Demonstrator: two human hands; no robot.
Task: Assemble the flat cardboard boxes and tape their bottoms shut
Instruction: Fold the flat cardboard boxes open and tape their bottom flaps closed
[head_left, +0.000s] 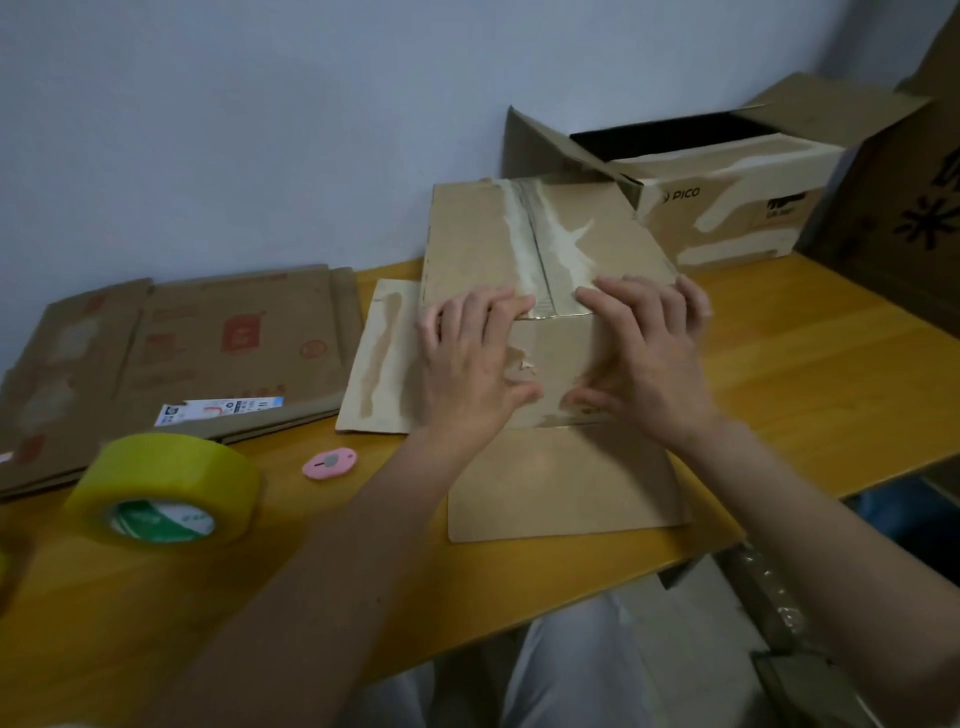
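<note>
1. Nearest, left of the fingers, a yellow tape roll (161, 491) lies on the table (810, 364), with a pink cutter (330, 463) just beyond it.
2. Under both hands stands the box (519, 249), bottom up, its flaps spread on the table.
3. Left hand (470, 358) and right hand (644, 353) lie flat over the box's near top edge, fingers straight and pressing tape, thumbs on the front wall, gripping nothing.
4. Left of the fingers lie flat boxes (208, 343).
5. Beyond the fingers, to the right, an open box (727, 208) stands by the wall.
</note>
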